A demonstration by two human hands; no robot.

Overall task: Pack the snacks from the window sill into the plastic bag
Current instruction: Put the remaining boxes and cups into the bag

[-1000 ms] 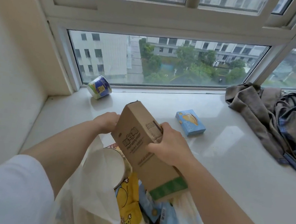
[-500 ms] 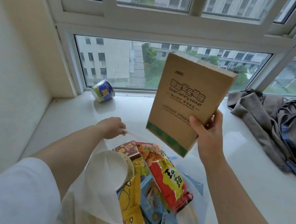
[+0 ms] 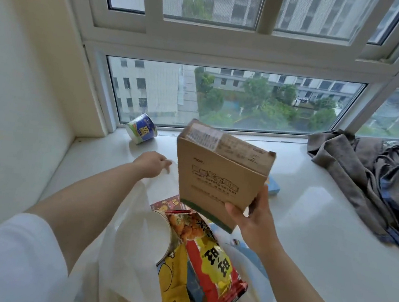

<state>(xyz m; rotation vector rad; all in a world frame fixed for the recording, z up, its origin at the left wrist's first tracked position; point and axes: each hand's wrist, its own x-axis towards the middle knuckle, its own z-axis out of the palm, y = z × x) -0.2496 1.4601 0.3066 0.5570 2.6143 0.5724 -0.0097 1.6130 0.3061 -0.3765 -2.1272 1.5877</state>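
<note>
While the left hand pinches the rim of the white plastic bag to keep its mouth open, the right hand holds a brown cardboard box by its lower corner, raised above the bag. Inside the bag lie a red snack packet, a yellow packet and a white-lidded cup. On the window sill remain a blue cup, lying tipped, and a blue box.

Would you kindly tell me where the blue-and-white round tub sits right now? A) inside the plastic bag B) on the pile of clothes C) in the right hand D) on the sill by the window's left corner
D: the tub lies tilted on the sill beside the window frame's left corner.
</note>
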